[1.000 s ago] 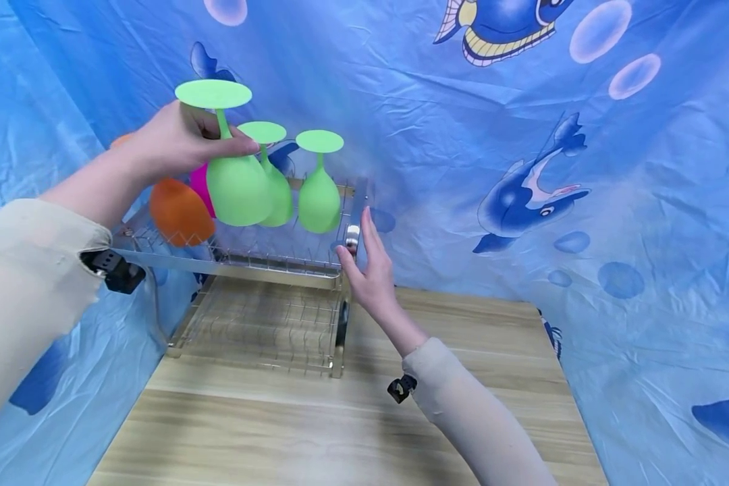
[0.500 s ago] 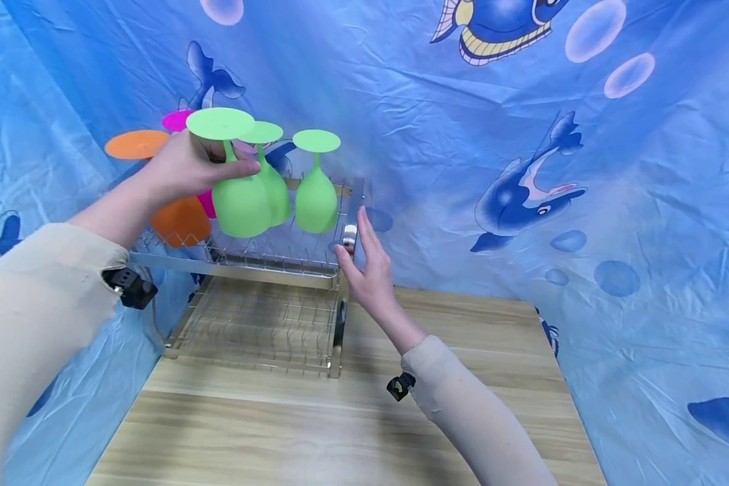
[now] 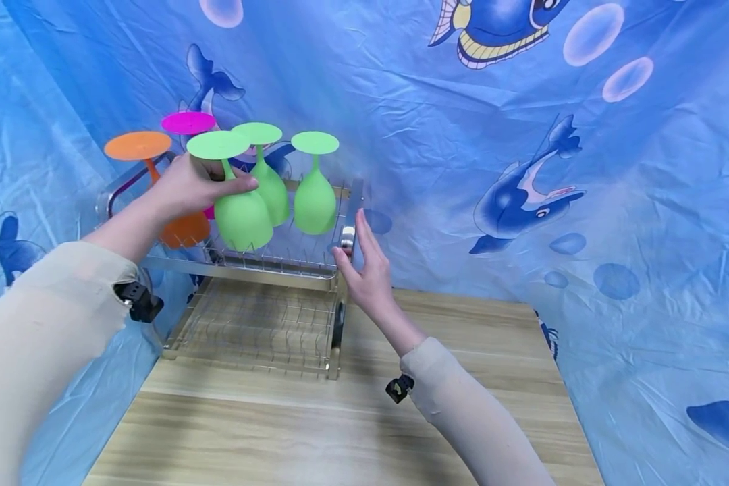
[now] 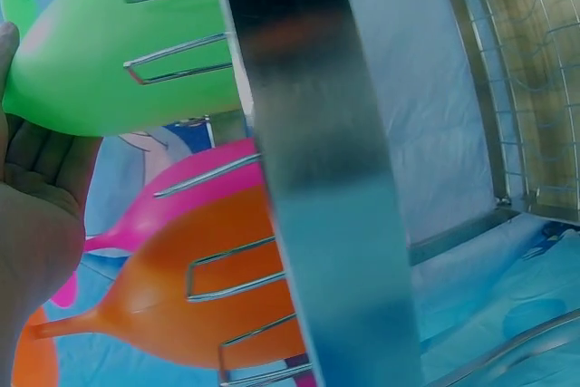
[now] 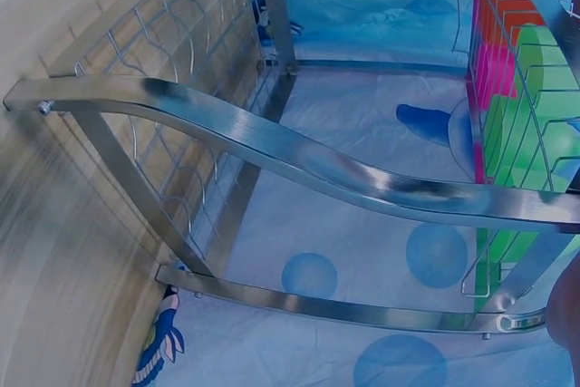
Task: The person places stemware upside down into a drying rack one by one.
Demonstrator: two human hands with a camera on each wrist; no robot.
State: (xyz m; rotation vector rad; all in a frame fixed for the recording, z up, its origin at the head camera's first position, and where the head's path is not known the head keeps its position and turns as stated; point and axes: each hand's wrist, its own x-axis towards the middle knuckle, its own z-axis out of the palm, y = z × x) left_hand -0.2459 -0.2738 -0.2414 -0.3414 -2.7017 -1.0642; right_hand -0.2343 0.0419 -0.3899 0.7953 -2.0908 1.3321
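Observation:
Upside down in my left hand (image 3: 185, 187) is a green wine glass (image 3: 243, 223), held around the stem just below its foot. Its bowl sits low among the wires of the dish rack's (image 3: 279, 275) upper tier; the left wrist view shows wire prongs across the green bowl (image 4: 136, 61). Two more green wine glasses (image 3: 314, 202) stand inverted behind and to the right. An orange wine glass (image 3: 185, 231) and a pink wine glass (image 3: 188, 122) are upturned on the left, partly hidden by my left hand. My right hand (image 3: 370, 277), fingers straight, rests against the rack's right side.
Below the glasses is the rack's lower wire tier (image 3: 249, 324), on a wooden table (image 3: 340, 432). A blue sea-animal curtain (image 3: 413, 135) hangs close behind and at both sides. Curved metal side bars (image 5: 317, 165) join the tiers.
My left hand has lowered the green wine glass from above the upper tier down into its wires. The orange and pink feet have come into view. My right hand has stayed at the rack's side.

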